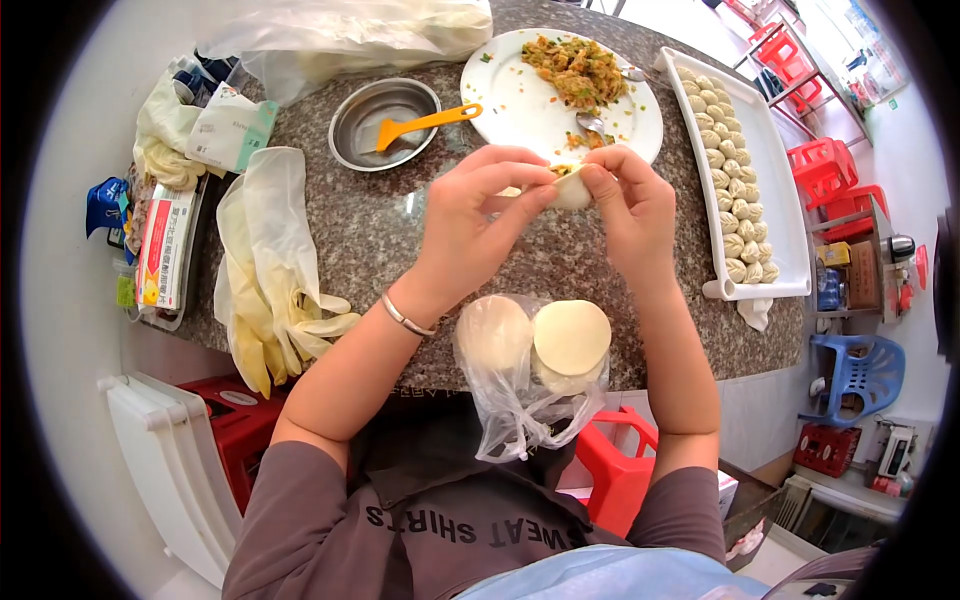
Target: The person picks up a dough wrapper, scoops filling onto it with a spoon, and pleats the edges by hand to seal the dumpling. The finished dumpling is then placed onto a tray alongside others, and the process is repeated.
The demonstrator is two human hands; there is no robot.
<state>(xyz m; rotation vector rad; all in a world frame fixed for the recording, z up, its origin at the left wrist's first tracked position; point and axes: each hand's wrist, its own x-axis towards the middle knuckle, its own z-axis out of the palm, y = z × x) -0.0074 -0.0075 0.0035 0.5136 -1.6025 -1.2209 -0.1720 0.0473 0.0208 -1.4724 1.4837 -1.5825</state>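
Note:
Between my two hands, a pale dumpling [571, 191] is held up just in front of the plate, with some filling showing at its top. My left hand [490, 205] pinches its left edge, and my right hand [632, 205] pinches its right edge. Behind them the white plate [497, 110] bears a mound of chopped filling [575, 72] and a metal spoon [592, 124]. Nearer my body, round dough wrappers [571, 337] lie in two stacks on a clear plastic bag [520, 425].
A white tray [792, 225] with several pleated dumplings [735, 185] stands at the right. Left of the plate is a metal bowl [350, 130] with an orange-handled tool [425, 122]. Long rubber gloves [275, 270] lie at the left. Plastic bagging [360, 40] is at the back.

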